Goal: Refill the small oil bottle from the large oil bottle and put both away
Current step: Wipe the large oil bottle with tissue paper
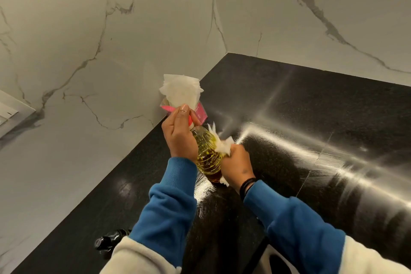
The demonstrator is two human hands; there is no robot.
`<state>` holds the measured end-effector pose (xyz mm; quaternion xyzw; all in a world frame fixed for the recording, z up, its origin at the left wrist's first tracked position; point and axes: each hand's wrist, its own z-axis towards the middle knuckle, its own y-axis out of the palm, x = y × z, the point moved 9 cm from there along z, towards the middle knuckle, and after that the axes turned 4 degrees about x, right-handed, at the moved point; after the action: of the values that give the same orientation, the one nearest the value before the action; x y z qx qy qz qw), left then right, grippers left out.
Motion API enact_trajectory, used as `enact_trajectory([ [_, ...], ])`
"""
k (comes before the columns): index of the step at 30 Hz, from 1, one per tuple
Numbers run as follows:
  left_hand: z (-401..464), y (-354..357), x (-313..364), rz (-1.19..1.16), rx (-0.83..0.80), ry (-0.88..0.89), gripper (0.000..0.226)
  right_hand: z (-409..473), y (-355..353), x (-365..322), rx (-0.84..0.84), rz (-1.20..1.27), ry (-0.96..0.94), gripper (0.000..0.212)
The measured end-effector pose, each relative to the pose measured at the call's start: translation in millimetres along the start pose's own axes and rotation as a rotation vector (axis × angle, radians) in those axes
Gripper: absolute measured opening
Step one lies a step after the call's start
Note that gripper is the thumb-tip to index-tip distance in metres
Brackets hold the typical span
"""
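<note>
Blue sleeves [169,204] framed the oil bottle [208,153], gripped by the left hand [180,133] and wiped with tissue [224,147] clutched in the right hand [236,164]; refilling was seemingly done, storage remaining.

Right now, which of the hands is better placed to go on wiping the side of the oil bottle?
The right hand. It already grips a crumpled tissue pressed against the oil bottle, while the left hand holds the bottle's neck, steadying it.
</note>
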<state>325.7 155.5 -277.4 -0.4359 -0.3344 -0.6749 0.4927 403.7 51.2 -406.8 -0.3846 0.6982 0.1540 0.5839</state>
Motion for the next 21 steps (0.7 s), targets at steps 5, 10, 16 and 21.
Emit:
enact_trajectory([
  [5,-3,-12,-4,0.030,0.078,0.008,0.035,-28,-21,-100,0.058,0.261,-0.618,0.034],
  [10,-20,-9,9,0.163,0.182,0.145,0.036,-13,3,-27,0.111,0.050,-0.358,0.044],
  [16,-11,-5,2,-0.001,0.126,0.065,0.036,-2,6,40,-0.039,-0.126,0.073,0.027],
  [21,-2,1,3,-0.088,0.061,0.018,0.043,-10,-12,-61,0.033,0.181,-0.366,0.042],
])
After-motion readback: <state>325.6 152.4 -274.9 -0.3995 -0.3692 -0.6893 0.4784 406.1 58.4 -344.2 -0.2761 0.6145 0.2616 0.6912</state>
